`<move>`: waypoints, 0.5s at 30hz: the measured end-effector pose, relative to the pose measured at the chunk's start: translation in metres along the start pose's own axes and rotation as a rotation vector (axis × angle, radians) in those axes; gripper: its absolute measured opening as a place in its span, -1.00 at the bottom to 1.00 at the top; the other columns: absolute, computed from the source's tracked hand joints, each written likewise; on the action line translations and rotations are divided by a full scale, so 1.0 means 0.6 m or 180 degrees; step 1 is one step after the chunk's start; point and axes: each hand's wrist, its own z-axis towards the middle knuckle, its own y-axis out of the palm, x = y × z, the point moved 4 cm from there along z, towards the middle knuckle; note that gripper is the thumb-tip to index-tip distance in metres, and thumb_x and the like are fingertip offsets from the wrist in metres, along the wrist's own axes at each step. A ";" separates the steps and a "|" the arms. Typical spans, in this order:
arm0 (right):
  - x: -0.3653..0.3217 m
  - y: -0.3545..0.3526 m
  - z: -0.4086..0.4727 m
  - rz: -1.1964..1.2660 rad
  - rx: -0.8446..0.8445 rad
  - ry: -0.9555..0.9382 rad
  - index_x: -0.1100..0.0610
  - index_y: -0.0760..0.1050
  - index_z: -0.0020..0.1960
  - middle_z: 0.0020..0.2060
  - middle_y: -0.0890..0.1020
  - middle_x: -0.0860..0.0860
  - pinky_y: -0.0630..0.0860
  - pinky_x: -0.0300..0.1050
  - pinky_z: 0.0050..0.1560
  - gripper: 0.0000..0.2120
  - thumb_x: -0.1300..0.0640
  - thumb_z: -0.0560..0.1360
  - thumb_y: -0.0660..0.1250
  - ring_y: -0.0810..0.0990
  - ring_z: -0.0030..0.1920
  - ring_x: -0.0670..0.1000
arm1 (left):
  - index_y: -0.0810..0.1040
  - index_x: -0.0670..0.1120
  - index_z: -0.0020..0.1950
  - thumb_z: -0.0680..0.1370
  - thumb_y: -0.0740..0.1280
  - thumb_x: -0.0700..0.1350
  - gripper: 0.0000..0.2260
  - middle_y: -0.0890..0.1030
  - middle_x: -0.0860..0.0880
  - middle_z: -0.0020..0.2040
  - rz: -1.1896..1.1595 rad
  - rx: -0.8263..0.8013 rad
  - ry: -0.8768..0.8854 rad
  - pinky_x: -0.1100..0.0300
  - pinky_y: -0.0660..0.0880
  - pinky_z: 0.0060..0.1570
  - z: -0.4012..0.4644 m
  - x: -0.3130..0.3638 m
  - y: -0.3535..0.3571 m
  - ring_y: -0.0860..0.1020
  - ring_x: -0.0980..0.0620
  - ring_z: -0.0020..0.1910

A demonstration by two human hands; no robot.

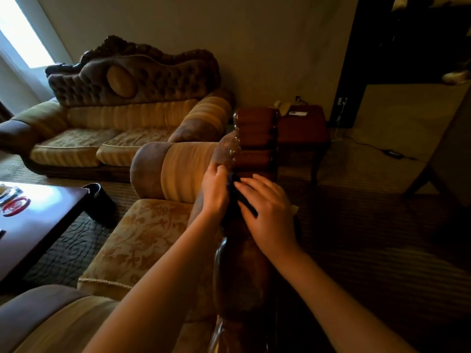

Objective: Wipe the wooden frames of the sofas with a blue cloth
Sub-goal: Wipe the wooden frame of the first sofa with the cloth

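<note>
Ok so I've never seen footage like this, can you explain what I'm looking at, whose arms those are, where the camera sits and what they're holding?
There is no machine here. The one picture comes from a wide-angle camera worn on a person's head, looking forward and down, so the two bare arms reaching in from the bottom are that person's own. The left hand and right hand meet on a dark blue cloth, which sits on the glossy wooden frame along the top of the nearest sofa's back. The left hand's fingers curl around the cloth; the right hand lies flatter on it. Beyond stands a second sofa with a carved top, a dark coffee table at left, and a small side table by the wall.
</note>
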 end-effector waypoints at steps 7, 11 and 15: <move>0.064 -0.025 -0.004 0.0995 0.0114 0.0589 0.14 0.56 0.19 0.19 0.50 -0.05 0.34 -0.26 0.31 -0.69 0.25 0.46 0.31 0.41 0.26 -0.12 | 0.50 -0.16 0.10 0.60 0.10 -0.14 -0.78 0.53 -0.09 0.09 0.1091 -0.0091 0.0621 0.08 0.38 0.14 -0.019 0.022 0.010 0.46 0.02 0.09; 0.049 -0.030 -0.052 0.1059 0.0184 0.0719 0.08 0.59 0.14 0.21 0.47 -0.07 0.27 -0.35 0.33 -0.72 0.21 0.46 0.25 0.39 0.29 -0.10 | 0.48 -0.16 0.14 0.60 0.09 -0.13 -0.76 0.51 -0.10 0.11 0.1109 -0.0094 0.0578 0.12 0.33 0.09 -0.016 0.021 0.008 0.42 0.05 0.07; 0.005 -0.018 -0.060 0.0492 0.0030 0.0244 0.05 0.64 -0.03 0.14 0.57 0.00 0.27 -0.21 0.33 -0.74 0.15 0.41 0.21 0.39 0.29 0.02 | 0.48 -0.21 0.13 0.60 0.09 -0.17 -0.77 0.50 -0.15 0.10 0.1171 -0.0034 0.0549 0.16 0.28 0.04 -0.017 0.024 0.010 0.41 0.03 0.04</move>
